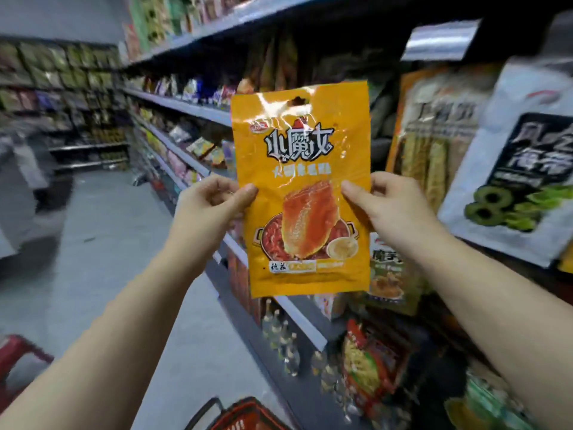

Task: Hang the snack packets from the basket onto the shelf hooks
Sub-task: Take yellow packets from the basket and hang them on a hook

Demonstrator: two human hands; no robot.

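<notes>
An orange snack packet [302, 187] with black lettering and a hot-pot picture is held upright in front of the shelves. Its hang hole sits at the top middle. My left hand [212, 206] pinches the packet's left edge between thumb and fingers. My right hand [387, 203] pinches its right edge the same way. The red basket [248, 414] shows only its rim and black handle at the bottom edge, below my arms. The hooks themselves are hidden behind the packets hanging there.
Hanging packets crowd the right: a tan one [434, 144] and a white-and-black one [521, 169]. Grey shelf edges [186, 107] run away to the left with mixed goods. Small bottles [279, 336] stand on a low shelf. A red object [15, 361] sits at the left on the grey aisle floor.
</notes>
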